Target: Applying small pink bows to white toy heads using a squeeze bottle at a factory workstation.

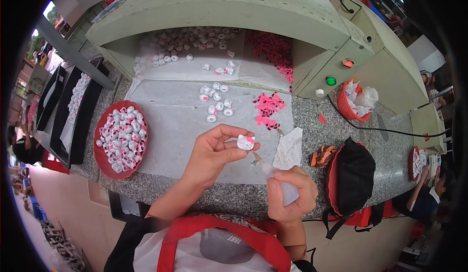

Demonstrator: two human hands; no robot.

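While left fingers (229,130) are pinching a rounded white-and-pink piece (245,143) near the front edge of the speckled-grey desk (225,195) | right fingers (292,177) are gripping a translucent plastic bottle (290,193) | oversqueezing could be smearing the piece

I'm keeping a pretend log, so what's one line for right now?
left grip: pinching small white piece | right grip: holding white bottle, nozzle near piece | left side: red bowl
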